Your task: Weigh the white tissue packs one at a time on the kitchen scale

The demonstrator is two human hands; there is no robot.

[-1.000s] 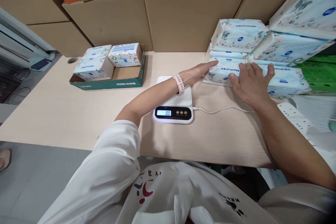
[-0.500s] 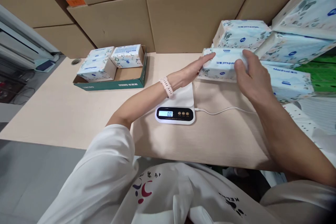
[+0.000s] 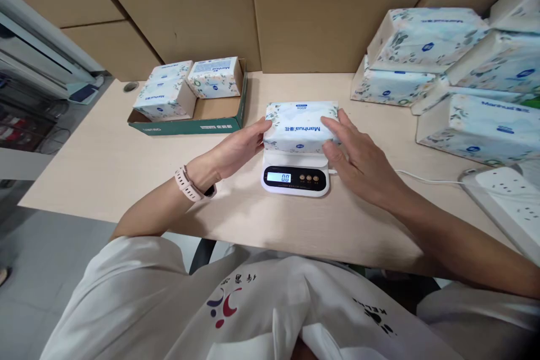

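Note:
A white tissue pack (image 3: pixel 300 124) with blue lettering rests on the platform of a small white digital scale (image 3: pixel 295 175), whose display reads 0.0. My left hand (image 3: pixel 234 151) presses against the pack's left end. My right hand (image 3: pixel 358 158) grips its right end with the thumb on the front. Both hands hold the pack between them.
A green-edged cardboard tray (image 3: pixel 198 119) at the back left holds three tissue packs. Several more packs (image 3: pixel 426 56) are piled at the right. A white power strip (image 3: pixel 510 194) lies at the right edge. Large cardboard boxes (image 3: pixel 320 11) line the back of the wooden table (image 3: pixel 97 163).
Both hands lifted a pack off the right-hand pile, carried it left and set it on the scale. The view shifted left and down.

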